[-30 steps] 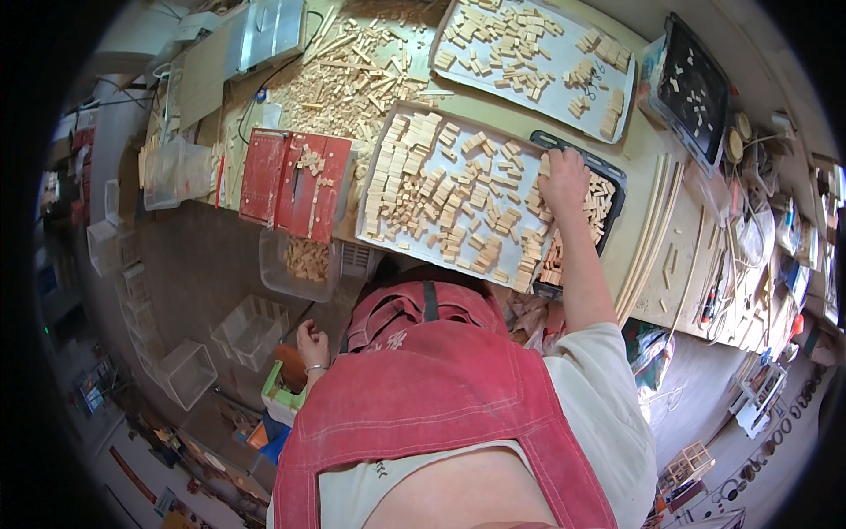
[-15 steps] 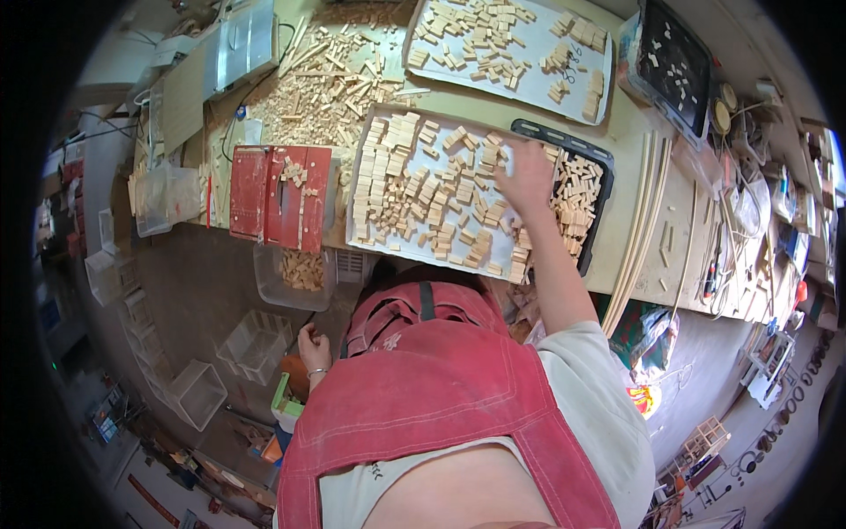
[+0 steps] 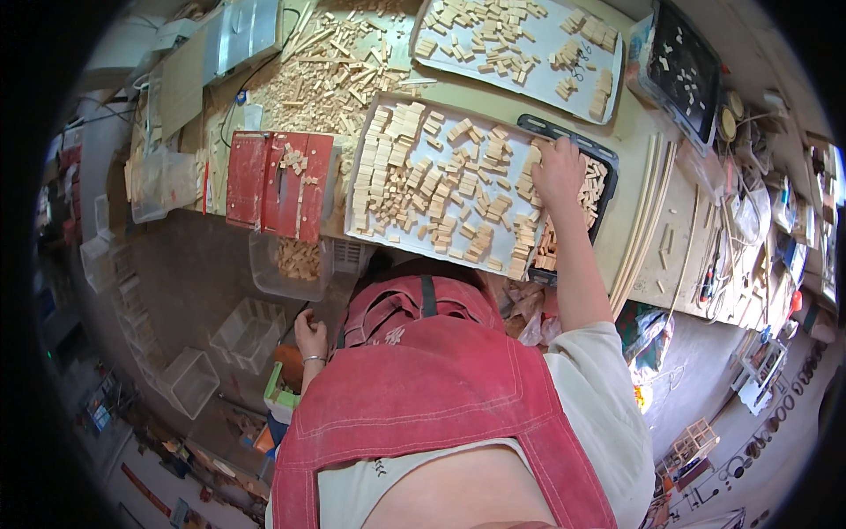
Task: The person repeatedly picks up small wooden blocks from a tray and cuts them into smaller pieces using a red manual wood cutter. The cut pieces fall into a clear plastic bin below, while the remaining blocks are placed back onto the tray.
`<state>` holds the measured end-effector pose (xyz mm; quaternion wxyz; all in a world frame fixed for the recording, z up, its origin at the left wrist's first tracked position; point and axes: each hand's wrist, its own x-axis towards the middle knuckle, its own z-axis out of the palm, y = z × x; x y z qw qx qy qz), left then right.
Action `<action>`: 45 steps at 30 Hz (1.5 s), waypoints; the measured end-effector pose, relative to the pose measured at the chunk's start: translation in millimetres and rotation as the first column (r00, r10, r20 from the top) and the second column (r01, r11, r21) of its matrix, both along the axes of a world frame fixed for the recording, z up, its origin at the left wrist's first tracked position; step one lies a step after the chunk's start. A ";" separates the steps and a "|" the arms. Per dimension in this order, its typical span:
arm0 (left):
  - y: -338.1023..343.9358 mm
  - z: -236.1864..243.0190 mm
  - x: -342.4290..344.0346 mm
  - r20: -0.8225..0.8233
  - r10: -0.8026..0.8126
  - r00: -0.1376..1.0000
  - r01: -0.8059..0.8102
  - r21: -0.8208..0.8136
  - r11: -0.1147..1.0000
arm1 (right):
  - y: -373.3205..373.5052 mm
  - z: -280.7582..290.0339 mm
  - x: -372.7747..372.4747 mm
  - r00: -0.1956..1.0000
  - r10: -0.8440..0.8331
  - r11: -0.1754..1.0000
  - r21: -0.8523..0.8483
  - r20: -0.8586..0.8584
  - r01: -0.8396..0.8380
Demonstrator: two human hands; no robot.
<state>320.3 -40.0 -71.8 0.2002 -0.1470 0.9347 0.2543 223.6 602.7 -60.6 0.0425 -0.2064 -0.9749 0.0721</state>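
My right hand (image 3: 555, 174) reaches over the seam between a white cardboard tray (image 3: 374, 225) and a black plastic tray (image 3: 538, 121), both holding small pale wooden blocks (image 3: 471, 187). Its fingers bend down at the blocks; what they grip is hidden. Blocks lie in rows and loose groups on the white tray, and are packed tighter in the black one. My left hand (image 3: 310, 333) hangs below the bench edge beside my red apron (image 3: 405, 379), fingers loosely curled and apart, holding nothing visible.
A second block tray (image 3: 520, 84), a bin with a black top (image 3: 679, 66), offcuts (image 3: 317, 88), a red board device (image 3: 300, 212) and long strips (image 3: 643, 229) share the bench (image 3: 203, 101). Below it are a clear bin (image 3: 273, 264) and crates (image 3: 247, 335).
My right hand shifted left over the white tray half a second ago, then moved back right to the trays' shared edge. My left hand stays low at my side; the view shifts slightly.
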 end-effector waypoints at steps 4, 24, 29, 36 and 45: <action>4.4 3.7 1.7 -0.012 0.023 1.000 -0.023 0.009 1.000 | 4.5 -10.9 -9.6 0.987 0.015 0.995 0.090 0.158 -0.029; 4.4 -10.4 7.8 0.016 0.020 1.000 -0.020 -0.005 1.000 | 17.7 -16.1 -12.3 0.968 0.169 0.985 -0.070 0.184 -0.159; -1.1 -20.2 8.9 -0.005 -0.006 1.000 0.006 0.005 1.000 | 20.0 -15.1 -14.9 0.966 0.185 0.982 -0.081 0.183 -0.173; 1.9 -14.6 7.6 0.037 0.014 0.999 -0.014 0.002 1.000 | 18.6 -6.1 -18.1 0.950 0.220 0.975 -0.081 0.223 -0.207; 5.4 -5.2 3.7 0.051 -0.020 0.998 0.022 -0.033 0.999 | 21.1 -7.5 -20.5 0.934 0.270 0.963 -0.070 0.235 -0.261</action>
